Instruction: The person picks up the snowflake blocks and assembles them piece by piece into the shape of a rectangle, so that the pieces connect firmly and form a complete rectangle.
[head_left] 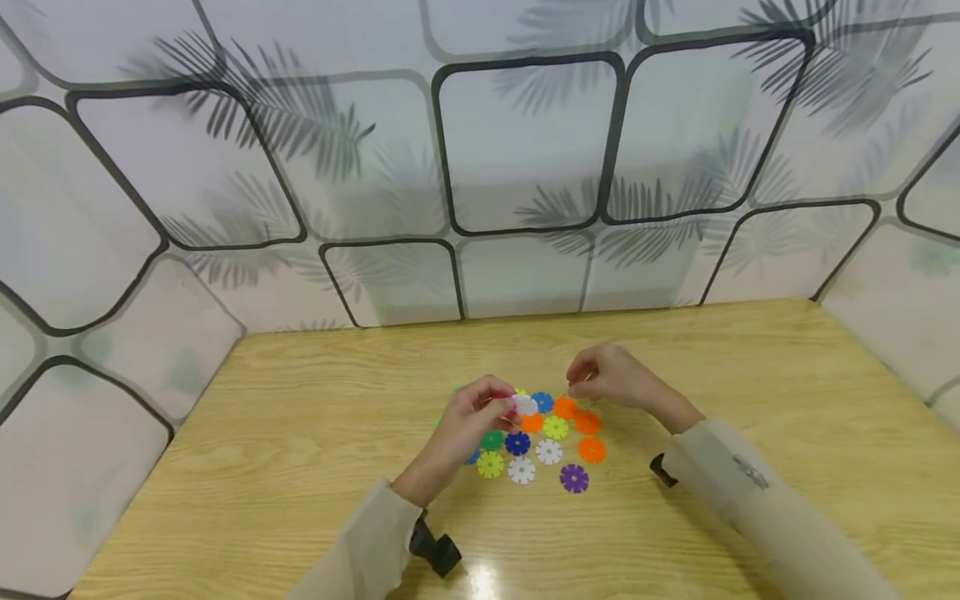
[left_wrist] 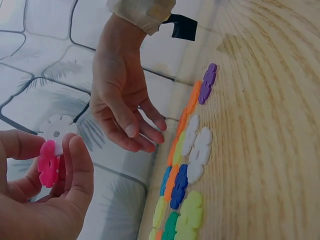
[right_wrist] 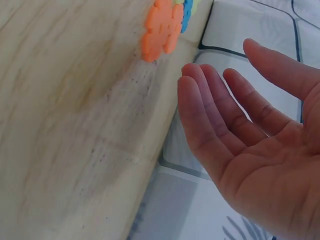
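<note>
My left hand pinches a pink notched plastic disc between thumb and fingers. A white notched disc stands at an angle against the pink one, apparently slotted into it. Both are held above the table. My right hand hovers past the far right side of the loose discs, its fingers loosely bent and nothing in them. Orange discs lie nearest to it. In the right wrist view the palm shows bare.
Loose discs lie flat on the wooden table: several orange ones, a purple disc, white discs, a dark blue disc, yellow, green and blue ones. My left hand covers part of the group. A patterned wall covering stands behind the table.
</note>
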